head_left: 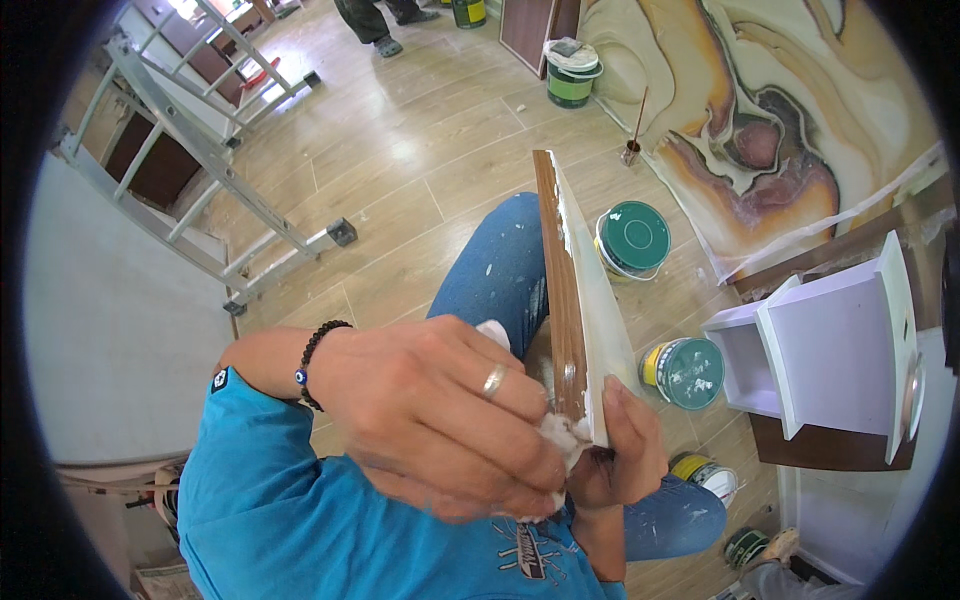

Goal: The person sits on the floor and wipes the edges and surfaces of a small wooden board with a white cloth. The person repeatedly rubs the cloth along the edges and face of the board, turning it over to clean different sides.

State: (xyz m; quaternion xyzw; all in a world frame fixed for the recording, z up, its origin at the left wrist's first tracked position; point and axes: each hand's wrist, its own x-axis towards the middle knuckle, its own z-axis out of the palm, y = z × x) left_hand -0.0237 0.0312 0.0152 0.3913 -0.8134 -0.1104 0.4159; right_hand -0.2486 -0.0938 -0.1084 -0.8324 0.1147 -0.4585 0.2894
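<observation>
L grip point(455, 430), lower ctr of frame, is closed round a white cloth point(565, 440), bunched at fingertips & touching the near end of a board point(563, 290). Ring point(494, 380) on one finger, dark bead bracelet point(310, 365) at wrist. R grip point(622, 440), just right of it, holds the board's same end: thumb on the pale face, other fingers mostly hidden.

Board is at ctr of frame, tilted, far end toward top. Narrow edge brown wood w/ white smears, wide face off-white. Jeans point(490, 265) w/ paint specks behind it; blue shirt point(330, 510) lower left.

Right of board: green-lidded tub point(633, 238), & below it a 2nd tub point(690, 374), lid smeared white. White cabinet point(835, 350) far right. Upper right: marbled sheet point(800, 95), w/ brush point(640, 118) standing in a small pot point(630, 153) by its edge. Ladder point(215, 185) upper left, on wood-look floor point(385, 165). Another person's legs point(372, 22) at top.
</observation>
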